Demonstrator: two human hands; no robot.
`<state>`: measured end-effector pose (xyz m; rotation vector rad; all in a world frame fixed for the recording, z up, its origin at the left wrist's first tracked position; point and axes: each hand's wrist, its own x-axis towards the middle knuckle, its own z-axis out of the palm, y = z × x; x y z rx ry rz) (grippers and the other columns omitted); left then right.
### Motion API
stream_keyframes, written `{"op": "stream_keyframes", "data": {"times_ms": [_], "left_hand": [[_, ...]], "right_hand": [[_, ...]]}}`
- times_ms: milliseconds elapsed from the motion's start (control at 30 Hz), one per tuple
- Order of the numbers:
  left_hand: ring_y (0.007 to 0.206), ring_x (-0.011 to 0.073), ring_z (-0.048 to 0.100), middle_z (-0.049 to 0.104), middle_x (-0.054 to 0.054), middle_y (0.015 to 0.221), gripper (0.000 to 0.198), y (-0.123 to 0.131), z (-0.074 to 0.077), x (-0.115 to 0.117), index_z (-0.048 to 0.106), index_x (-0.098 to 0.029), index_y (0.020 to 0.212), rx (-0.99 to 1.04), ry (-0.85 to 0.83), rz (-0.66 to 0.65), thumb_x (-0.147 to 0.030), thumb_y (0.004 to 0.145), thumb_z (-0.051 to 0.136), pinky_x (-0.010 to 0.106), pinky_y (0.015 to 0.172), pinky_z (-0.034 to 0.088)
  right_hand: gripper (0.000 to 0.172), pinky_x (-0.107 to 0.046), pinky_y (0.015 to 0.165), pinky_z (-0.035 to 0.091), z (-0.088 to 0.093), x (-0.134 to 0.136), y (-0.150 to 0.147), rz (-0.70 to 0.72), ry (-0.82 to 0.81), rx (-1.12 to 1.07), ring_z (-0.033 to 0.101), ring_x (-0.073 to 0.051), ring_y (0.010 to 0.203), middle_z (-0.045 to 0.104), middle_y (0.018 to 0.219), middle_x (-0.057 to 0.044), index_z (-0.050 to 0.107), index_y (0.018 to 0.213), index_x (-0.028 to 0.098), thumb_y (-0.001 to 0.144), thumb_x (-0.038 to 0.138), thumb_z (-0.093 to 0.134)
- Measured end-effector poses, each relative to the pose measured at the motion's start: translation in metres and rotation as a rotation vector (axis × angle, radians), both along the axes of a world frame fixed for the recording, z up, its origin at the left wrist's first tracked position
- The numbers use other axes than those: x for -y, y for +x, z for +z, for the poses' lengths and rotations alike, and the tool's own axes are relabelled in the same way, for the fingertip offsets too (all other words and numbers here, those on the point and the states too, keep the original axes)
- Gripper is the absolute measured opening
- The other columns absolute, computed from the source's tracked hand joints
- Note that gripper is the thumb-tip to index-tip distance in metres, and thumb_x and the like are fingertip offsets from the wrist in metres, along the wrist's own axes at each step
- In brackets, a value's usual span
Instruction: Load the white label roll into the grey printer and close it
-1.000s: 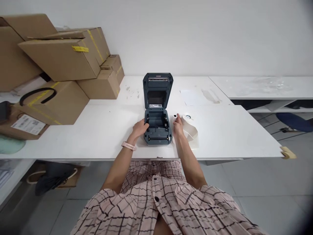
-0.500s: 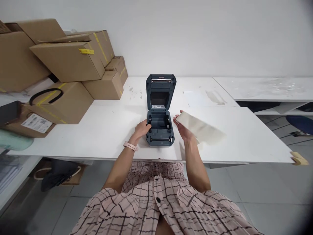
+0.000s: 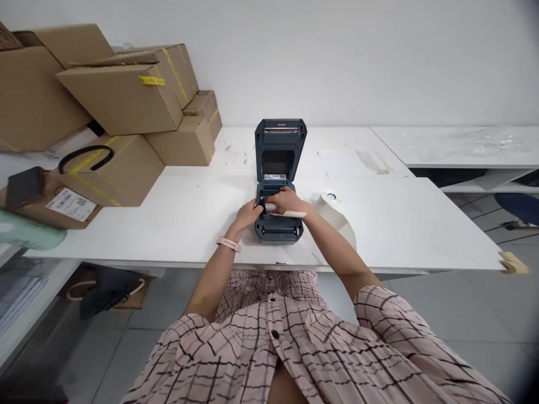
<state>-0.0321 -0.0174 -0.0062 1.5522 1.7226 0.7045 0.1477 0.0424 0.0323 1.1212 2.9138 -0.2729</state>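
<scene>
The white paper roll (image 3: pixel 270 207) lies in the bay of our open label printer (image 3: pixel 278 239), pinched by our right hand (image 3: pixel 288 200), while our left hand (image 3: pixel 248 215) curls at the left edge, its grip unclear. We seem to be seating the roll; that calls for levelling it between both sides, clear of the loose label strip (image 3: pixel 343 221) to the right on the table (image 3: pixel 404 235).

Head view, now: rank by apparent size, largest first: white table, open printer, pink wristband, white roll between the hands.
1. White table
2. Open printer
3. Unranked: pink wristband and white roll; the roll is partly hidden, so its full size can't be judged.
</scene>
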Motion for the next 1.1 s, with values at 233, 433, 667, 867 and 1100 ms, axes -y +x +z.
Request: {"op": "stream_keyframes", "data": {"times_ms": [233, 433, 667, 867, 1100], "left_hand": [[0.083, 0.0238, 0.065, 0.075, 0.006, 0.093, 0.038, 0.002, -0.005, 0.002, 0.072, -0.02, 0.114, 0.106, 0.033, 0.023, -0.03, 0.085, 0.05, 0.033, 0.076, 0.049], [0.095, 0.0253, 0.069, 0.078, 0.009, 0.108, 0.044, 0.007, -0.01, 0.007, 0.071, -0.02, 0.123, 0.186, 0.043, 0.103, -0.039, 0.086, 0.059, 0.033, 0.082, 0.052], [0.103, 0.0274, 0.07, 0.077, 0.01, 0.12, 0.047, 0.007, -0.012, 0.007, 0.07, -0.021, 0.127, 0.222, 0.045, 0.123, -0.045, 0.086, 0.063, 0.035, 0.085, 0.053], [0.101, 0.0268, 0.071, 0.077, 0.01, 0.122, 0.052, 0.005, -0.015, 0.007, 0.07, -0.023, 0.129, 0.265, 0.031, 0.1, -0.052, 0.086, 0.065, 0.034, 0.083, 0.054], [0.105, 0.0274, 0.071, 0.076, 0.011, 0.124, 0.055, 0.006, -0.017, 0.006, 0.069, -0.022, 0.132, 0.312, 0.026, 0.124, -0.052, 0.085, 0.068, 0.035, 0.085, 0.054]], "right_hand": [[0.038, -0.042, 0.102, 0.052, -0.002, 0.033, 0.022, -0.029, -0.032, -0.267, 0.072, -0.031, 0.116, 0.078, 0.126, -0.011, 0.073, 0.13, 0.018, 0.095, 0.014, 0.057], [0.037, -0.056, 0.119, 0.043, -0.021, 0.095, 0.037, -0.139, 0.093, -0.43, 0.071, -0.031, 0.122, 0.075, 0.132, -0.012, 0.073, 0.128, 0.021, 0.105, 0.024, 0.044], [0.04, -0.054, 0.116, 0.049, -0.035, 0.131, 0.027, -0.199, 0.156, -0.463, 0.058, -0.033, 0.141, 0.064, 0.148, -0.015, 0.07, 0.133, 0.019, 0.108, 0.035, 0.044], [0.1, -0.063, 0.125, 0.036, -0.032, 0.147, 0.042, 0.002, 0.045, -0.334, 0.025, -0.04, 0.16, 0.025, 0.173, -0.017, 0.037, 0.163, 0.024, 0.082, 0.069, 0.075], [0.097, -0.056, 0.126, 0.041, -0.036, 0.149, 0.049, 0.02, 0.053, -0.36, 0.032, -0.03, 0.159, 0.033, 0.171, -0.011, 0.023, 0.168, 0.028, 0.086, 0.006, 0.07]]}}
